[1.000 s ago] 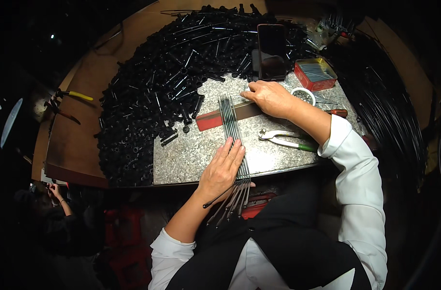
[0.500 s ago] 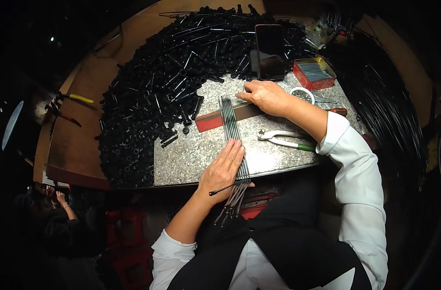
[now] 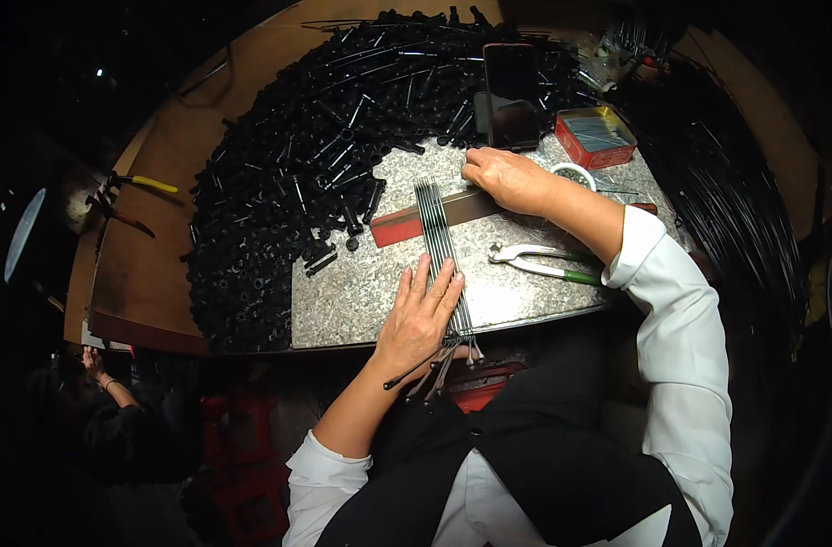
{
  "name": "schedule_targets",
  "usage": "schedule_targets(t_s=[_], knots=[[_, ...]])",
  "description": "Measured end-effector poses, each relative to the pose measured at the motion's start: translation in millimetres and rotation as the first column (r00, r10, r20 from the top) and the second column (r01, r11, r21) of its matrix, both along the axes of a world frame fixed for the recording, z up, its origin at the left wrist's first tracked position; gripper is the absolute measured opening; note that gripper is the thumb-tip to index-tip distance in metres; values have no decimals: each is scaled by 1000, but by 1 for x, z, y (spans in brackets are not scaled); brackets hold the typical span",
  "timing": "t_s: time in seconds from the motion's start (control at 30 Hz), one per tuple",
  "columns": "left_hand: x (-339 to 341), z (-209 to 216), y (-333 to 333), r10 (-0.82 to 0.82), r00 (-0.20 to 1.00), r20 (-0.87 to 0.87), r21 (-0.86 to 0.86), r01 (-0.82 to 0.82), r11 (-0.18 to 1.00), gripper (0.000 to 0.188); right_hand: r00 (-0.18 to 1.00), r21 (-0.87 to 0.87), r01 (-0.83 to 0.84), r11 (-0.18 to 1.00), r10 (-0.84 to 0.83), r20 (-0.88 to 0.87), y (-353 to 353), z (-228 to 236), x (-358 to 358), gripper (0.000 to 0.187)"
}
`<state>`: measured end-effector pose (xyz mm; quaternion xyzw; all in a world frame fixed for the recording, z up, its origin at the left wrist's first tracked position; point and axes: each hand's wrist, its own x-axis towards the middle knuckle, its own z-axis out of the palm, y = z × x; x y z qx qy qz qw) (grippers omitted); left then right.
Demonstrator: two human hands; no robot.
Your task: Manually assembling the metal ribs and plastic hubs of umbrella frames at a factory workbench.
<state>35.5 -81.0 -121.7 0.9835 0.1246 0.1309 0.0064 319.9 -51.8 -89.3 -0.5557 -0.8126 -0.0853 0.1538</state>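
A row of thin dark metal rods lies side by side across a flat bar with a red end. My left hand rests over the rods at the table's front edge, fingers spread on top and the thumb showing underneath, so the rods sit between them. Their knobbed lower ends fan out past the edge. Beyond the bar's far right part, my right hand is closed with fingertips bent together; whatever they pinch is hidden. Pincers with a green handle lie on the speckled board, below my right forearm.
A large heap of black tubular parts covers the left and back. A phone stands behind my right hand, beside a red tin of thin pins and a white round dish. Long black rods pile at right. Yellow-handled pliers are far left.
My left fingers have spread apart, and the rods' lower ends have shifted upward and fanned. My right hand has moved slightly right, its fingers more bent. Another person's hands at far left moved.
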Motion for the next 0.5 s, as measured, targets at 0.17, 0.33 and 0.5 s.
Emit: schedule_targets(t_s=[0.17,0.33,0.5], knots=[[-1,0,-2,21,999,38,-62,-19,998,108,1000,0,-25,1000,25,8,1,3,-1,12],[1,3,-4,25,997,80,-115,-16,993,105,1000,12,-20,1000,20,13,2,6,-2,12],[2,7,-4,18,994,109,-127,-4,992,102,1000,-50,-15,999,14,-20,3,6,-3,12]])
